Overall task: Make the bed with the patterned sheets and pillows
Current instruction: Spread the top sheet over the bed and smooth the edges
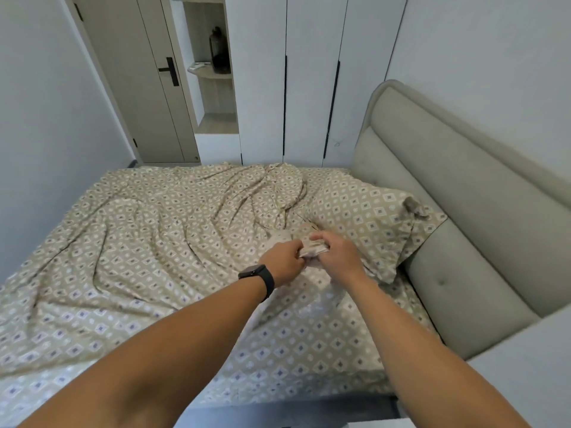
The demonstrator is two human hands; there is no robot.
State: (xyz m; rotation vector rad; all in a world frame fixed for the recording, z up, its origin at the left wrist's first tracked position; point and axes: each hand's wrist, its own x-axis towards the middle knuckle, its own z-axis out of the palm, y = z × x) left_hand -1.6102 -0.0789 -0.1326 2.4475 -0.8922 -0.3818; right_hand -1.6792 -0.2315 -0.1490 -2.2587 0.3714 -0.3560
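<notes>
A beige patterned top sheet lies wrinkled over the bed, bunched in folds toward the far middle. One patterned pillow rests at the right against the padded headboard. My left hand, with a black watch on its wrist, and my right hand meet just in front of the pillow. Both grip a gathered edge of the sheet between them, fingers curled round the cloth. The patterned fitted sheet shows under my forearms.
White wardrobe doors stand close behind the bed's far side. A door and an open shelf niche with a dark bottle are at the back left. A white surface juts in at the near right.
</notes>
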